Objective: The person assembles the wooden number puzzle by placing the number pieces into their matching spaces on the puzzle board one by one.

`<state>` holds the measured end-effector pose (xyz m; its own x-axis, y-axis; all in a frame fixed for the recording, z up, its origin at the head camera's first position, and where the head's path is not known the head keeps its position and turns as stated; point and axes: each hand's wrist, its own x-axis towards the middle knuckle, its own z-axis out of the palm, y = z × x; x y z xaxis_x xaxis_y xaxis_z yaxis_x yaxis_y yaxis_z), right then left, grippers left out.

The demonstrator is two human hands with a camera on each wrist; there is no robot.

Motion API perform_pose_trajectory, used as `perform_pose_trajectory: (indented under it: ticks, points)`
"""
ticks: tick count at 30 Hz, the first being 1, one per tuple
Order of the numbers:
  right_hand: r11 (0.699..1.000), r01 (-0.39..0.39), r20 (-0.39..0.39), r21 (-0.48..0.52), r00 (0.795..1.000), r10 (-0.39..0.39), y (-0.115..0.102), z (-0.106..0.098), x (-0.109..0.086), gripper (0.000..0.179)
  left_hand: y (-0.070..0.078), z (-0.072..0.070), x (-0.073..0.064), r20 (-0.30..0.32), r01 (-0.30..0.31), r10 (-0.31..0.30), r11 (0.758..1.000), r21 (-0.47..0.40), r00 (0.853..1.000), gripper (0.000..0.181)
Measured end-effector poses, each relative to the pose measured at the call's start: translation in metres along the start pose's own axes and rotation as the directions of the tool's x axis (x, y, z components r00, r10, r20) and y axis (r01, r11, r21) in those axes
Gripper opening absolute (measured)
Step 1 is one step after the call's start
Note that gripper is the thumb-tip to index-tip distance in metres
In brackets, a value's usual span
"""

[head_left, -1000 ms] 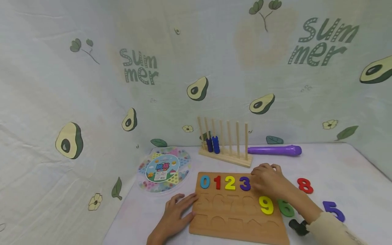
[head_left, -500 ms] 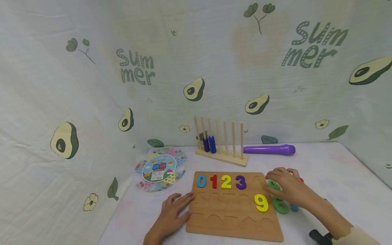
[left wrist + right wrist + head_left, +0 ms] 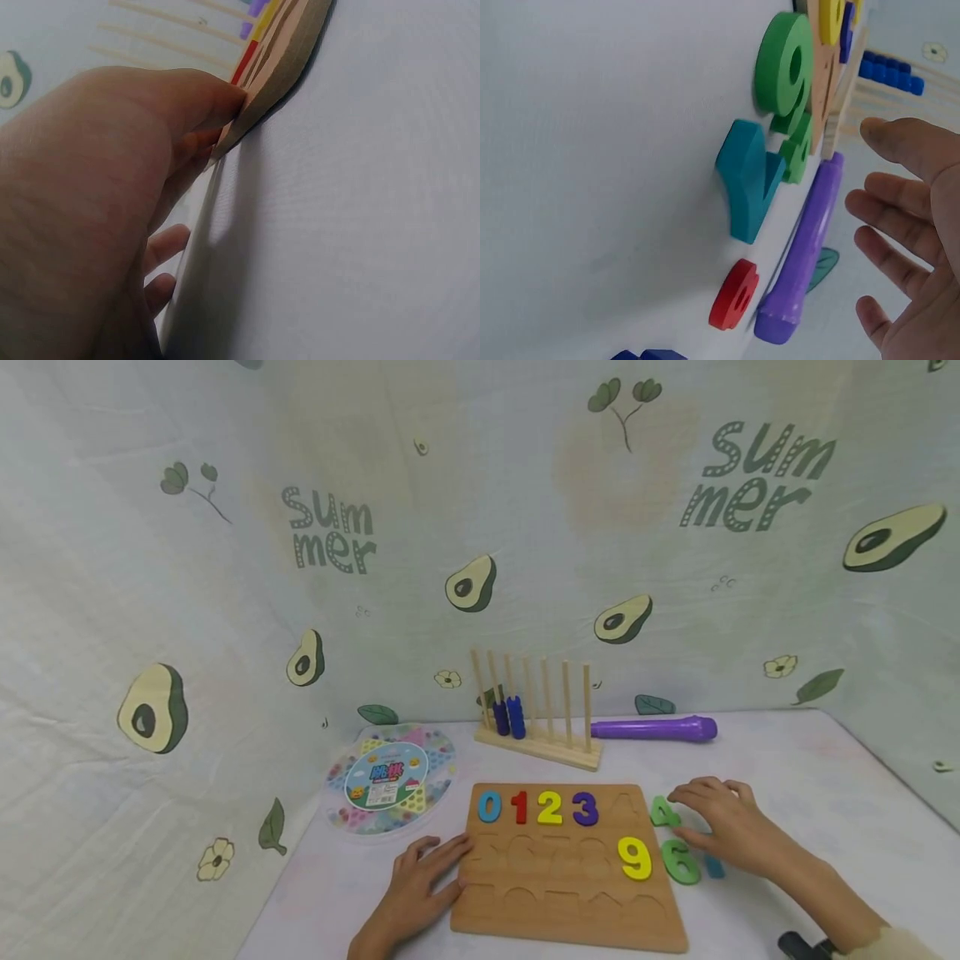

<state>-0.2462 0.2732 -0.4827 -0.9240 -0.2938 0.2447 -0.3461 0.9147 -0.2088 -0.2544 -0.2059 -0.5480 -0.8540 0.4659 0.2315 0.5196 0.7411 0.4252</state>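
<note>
A wooden number board lies on the table with a blue 0, red 1, yellow 2 and purple 3 along its top row. A yellow 9 sits further down at the right. My left hand touches the board's left edge, fingers extended; the left wrist view shows the thumb at that edge. My right hand hovers with spread fingers beside a green 4, holding nothing. Near it are a green 6 and a teal 7, partly hidden in the head view.
Behind the board stands a wooden peg rack with blue beads, next to a purple microphone-shaped toy. A round game box lies at the left. The right wrist view shows a red 8 and a dark blue piece.
My right hand has moved right, off the board's top right corner, and the green 4 now shows beside the board. The head view has shifted slightly; my left hand stays at the board's edge.
</note>
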Motion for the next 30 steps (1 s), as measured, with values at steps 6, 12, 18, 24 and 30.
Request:
perform_pose_trajectory:
  ticks: [6,12,18,24,30]
  points:
    - [0.998,-0.001,0.053,0.067,0.999,-0.003,0.011,0.010,0.007,0.044,0.001,0.002,-0.003,-0.009,-0.004,0.004,1.000,-0.023,1.000,0.049]
    - [0.995,0.004,0.098,0.101,0.995,-0.014,0.018,0.016,0.014,0.046,0.001,0.002,-0.002,-0.023,-0.020,0.020,1.000,-0.006,1.000,0.049]
    - [0.994,-0.004,0.149,0.108,0.989,-0.012,0.025,0.021,0.019,0.047,0.000,0.001,0.000,-0.003,-0.008,0.008,1.000,-0.003,1.000,0.049]
    - [0.995,-0.021,0.181,0.097,0.984,0.003,0.029,0.025,0.022,0.050,0.002,-0.001,0.001,0.011,0.007,-0.007,1.000,-0.003,1.000,0.049]
    - [0.994,-0.021,0.177,0.111,0.984,0.001,0.032,0.027,0.025,0.047,0.002,-0.001,0.000,0.011,0.009,-0.009,1.000,-0.007,1.000,0.049]
